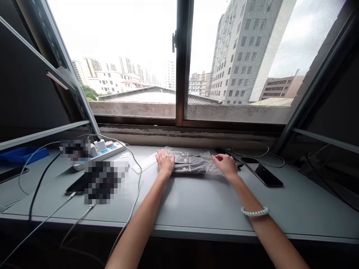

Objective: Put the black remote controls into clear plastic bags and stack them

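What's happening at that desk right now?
A person's left hand presses flat on the left end of some dark remote controls lying in clear plastic. The right hand pinches the plastic near their right end. A dark phone lies to the right, and a power strip sits toward the back left.

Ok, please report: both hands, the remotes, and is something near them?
Left hand spread over the left end of the bagged remotes. Right hand pinching the clear plastic at their right end. Dark object beside that hand; phone farther right.
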The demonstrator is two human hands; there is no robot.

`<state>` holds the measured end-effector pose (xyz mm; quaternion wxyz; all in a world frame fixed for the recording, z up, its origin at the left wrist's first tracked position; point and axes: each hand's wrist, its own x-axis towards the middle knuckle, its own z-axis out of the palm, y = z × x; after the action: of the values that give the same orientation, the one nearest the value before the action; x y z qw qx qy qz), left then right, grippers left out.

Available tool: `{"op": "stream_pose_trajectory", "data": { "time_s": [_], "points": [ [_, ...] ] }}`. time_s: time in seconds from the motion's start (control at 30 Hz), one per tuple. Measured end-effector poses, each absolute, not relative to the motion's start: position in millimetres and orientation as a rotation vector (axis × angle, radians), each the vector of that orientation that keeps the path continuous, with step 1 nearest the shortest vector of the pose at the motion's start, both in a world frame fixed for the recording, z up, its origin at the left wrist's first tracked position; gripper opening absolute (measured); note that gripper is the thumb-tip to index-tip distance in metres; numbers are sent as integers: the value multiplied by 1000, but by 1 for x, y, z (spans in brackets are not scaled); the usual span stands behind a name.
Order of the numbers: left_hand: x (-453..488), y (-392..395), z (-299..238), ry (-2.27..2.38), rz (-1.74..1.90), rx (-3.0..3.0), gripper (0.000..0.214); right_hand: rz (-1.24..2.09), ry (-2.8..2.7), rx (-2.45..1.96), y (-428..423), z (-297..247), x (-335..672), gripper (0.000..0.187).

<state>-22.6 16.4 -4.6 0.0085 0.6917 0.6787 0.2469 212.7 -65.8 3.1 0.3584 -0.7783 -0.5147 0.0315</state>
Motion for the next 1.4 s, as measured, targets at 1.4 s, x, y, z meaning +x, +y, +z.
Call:
{"op": "stream_pose_trajectory", "data": {
  "time_s": [1.4],
  "points": [
    [-57,31,3,2197,963,1963,23,-15,-1172,-2223,-58,-28,287,37]
  ]
}}
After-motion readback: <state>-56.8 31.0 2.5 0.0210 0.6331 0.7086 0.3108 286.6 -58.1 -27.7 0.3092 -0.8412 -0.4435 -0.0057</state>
